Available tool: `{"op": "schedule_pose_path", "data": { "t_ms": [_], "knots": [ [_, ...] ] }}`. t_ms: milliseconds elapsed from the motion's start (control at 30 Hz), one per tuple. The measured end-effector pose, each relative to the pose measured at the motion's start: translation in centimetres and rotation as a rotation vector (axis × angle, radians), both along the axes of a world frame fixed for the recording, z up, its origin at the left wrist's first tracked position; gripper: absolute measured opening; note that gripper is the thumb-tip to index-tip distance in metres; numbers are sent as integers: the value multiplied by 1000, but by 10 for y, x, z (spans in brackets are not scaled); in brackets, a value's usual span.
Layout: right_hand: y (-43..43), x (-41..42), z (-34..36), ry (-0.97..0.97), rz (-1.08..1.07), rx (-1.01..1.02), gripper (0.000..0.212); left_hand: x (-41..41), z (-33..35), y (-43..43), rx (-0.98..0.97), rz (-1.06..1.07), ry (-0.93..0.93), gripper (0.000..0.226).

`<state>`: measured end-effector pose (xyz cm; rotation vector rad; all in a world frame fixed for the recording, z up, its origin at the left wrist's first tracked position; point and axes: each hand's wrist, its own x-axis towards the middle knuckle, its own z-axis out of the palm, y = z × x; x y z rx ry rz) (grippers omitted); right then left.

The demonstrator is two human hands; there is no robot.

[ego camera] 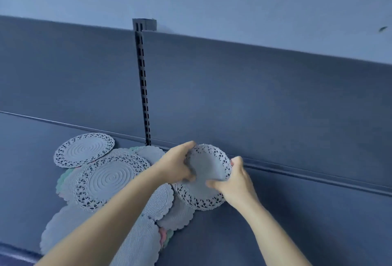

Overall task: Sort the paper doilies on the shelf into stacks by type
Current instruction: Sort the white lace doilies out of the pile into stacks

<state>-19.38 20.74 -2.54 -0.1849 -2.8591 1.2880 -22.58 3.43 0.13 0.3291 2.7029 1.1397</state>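
Between left hand (176, 166) and right hand (235, 181), pinched by both, tilted lace doily (209, 165); just beneath, flat matching doily (197, 199); mixed pile (110, 178) beyond left hand.

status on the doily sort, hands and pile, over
Both busy: left hand and right hand grip one lace-edged doily, bent between them, above a second lace doily on the shelf. Rest: mixed pile at left, unsorted. Nothing blocking.

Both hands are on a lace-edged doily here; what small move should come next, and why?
Probably lower the lace-edged doily, held by the left hand and right hand, flat onto the similar lace doily beneath; they look like the same type.
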Motion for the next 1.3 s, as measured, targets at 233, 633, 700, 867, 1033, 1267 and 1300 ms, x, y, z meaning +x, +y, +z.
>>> {"op": "schedule_pose_path", "data": {
  "t_ms": [233, 633, 700, 867, 1033, 1267, 1300],
  "knots": [
    [-20, -4, 60, 155, 94, -833, 30, 68, 45, -13, 982, 533, 106, 34],
    [-253, 87, 38, -96, 699, -546, 48, 248, 22, -212, 683, 1032, 140, 54],
    [-305, 110, 35, -131, 747, -551, 46, 277, 14, -256, 717, 1089, 126, 63],
    [-424, 154, 26, -138, 799, -603, 29, 323, 9, -359, 776, 1155, 214, 77],
    [-497, 161, 21, -109, 782, -535, 33, 324, 4, -439, 758, 1151, 238, 88],
    [-598, 107, 12, -38, 756, -486, 25, 260, -10, -547, 455, 1128, 251, 85],
    [-613, 96, 11, -35, 749, -499, 24, 248, -12, -563, 396, 1127, 251, 86]
  ]
}}
